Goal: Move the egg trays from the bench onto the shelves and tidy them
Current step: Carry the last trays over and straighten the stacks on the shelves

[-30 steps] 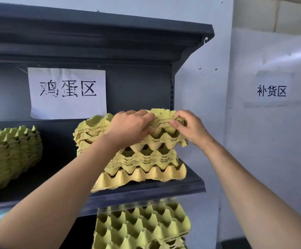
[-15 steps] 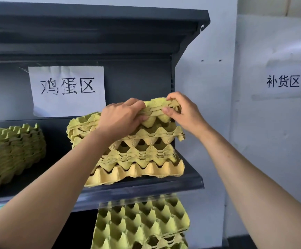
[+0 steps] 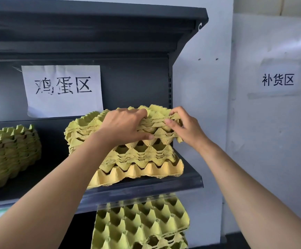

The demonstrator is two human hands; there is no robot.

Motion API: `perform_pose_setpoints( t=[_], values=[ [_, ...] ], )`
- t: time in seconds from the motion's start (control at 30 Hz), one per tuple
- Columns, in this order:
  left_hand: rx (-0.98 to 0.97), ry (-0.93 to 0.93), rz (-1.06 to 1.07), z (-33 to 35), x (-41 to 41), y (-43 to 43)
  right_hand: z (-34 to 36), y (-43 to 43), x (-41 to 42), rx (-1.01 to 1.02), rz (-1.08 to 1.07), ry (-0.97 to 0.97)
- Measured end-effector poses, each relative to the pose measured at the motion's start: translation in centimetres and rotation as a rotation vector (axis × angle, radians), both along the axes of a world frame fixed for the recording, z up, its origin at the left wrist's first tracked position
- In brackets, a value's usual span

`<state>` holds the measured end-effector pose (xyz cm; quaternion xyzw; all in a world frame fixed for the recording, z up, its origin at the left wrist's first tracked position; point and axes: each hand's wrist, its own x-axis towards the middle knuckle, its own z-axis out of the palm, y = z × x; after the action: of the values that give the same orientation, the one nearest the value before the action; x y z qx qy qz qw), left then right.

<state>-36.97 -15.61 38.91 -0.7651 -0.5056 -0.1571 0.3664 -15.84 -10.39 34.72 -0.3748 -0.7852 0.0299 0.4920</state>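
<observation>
On dark shelf (image 3: 191, 179), at egg tray stack (image 3: 146, 159): grips upper trays (image 3: 85, 131) with curled left hand (image 3: 122, 126), pinches their edge with right hand (image 3: 186, 127).

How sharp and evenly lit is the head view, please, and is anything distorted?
Head view: white paper sign, left hand and right hand on the stack of yellow-green pulp egg trays are sharp; pale wall label at right is hazy, washed out; dark metal top shelf is shadowed; white wall corner leans, suggesting wide-angle distortion.

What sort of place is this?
Likely a shop or stockroom mock-up: dark retail shelving holds stacked egg trays; a paper sign says egg zone, a wall sign says restock zone.
</observation>
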Motion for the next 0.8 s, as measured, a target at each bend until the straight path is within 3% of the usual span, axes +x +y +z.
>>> perform_pose_setpoints(
  t=[0.2, 0.43, 0.5, 0.6, 0.7, 0.8],
  values=[
    [0.066, 0.07, 0.008, -1.3, 0.4, 0.4, -2.5, -0.1, -0.7, 0.109, -0.063, 0.085],
    [0.062, 0.046, 0.005, -1.4, 0.3, -0.1, -1.9, -1.2, -0.9, -0.05, -0.042, 0.079],
    [0.079, 0.066, 0.009, -1.5, 0.2, -0.3, -1.4, -1.4, -0.9, 0.022, -0.139, 0.004],
    [0.114, 0.094, 0.014, -1.8, -0.5, -0.9, -0.7, -2.4, -1.3, 0.19, -0.319, -0.287],
    [0.075, 0.018, 0.045, -2.0, -2.2, -2.1, 0.6, -3.1, -2.0, 0.208, -0.396, -0.591],
    [0.017, -0.077, 0.148, -1.9, -4.9, -3.1, 2.0, -3.0, -2.5, 0.154, -0.357, -0.654]
  ],
)
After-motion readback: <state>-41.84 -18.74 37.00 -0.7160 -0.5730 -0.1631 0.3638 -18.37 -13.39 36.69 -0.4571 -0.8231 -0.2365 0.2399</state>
